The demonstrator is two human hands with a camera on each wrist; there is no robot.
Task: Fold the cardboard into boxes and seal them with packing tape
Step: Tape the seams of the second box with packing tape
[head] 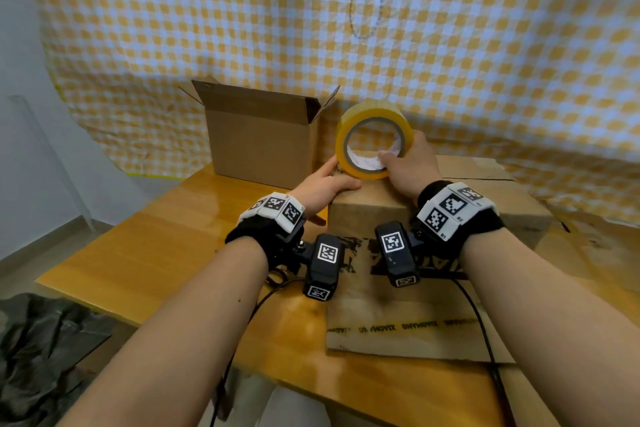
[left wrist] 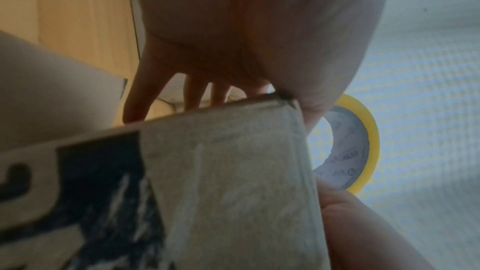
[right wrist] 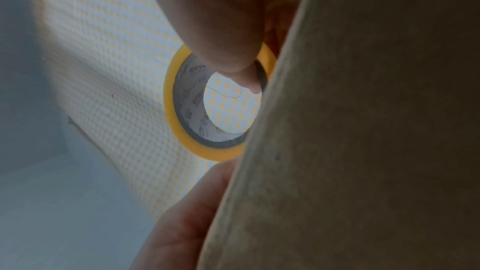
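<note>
A closed cardboard box [head: 367,210] with black print stands on the table in front of me. On its top, at the near left corner, the yellow packing tape roll [head: 374,113] stands on edge. My right hand [head: 408,163] grips the roll, thumb inside the core and fingers over the outer rim. My left hand [head: 325,184] lies over the box's left corner, thumb on top beside the roll, straight fingers down the left side. The left wrist view shows those fingers [left wrist: 197,93] past the box [left wrist: 221,171] edge and the roll [left wrist: 372,141]. In the right wrist view my thumb sits in the roll [right wrist: 187,98].
An open cardboard box [head: 263,146] stands upright at the back left of the wooden table [head: 173,253]. A flat printed cardboard sheet [head: 398,329] lies under the near box. A checked cloth [head: 450,46] hangs behind. A dark crumpled bag [head: 41,340] lies below the table's left edge.
</note>
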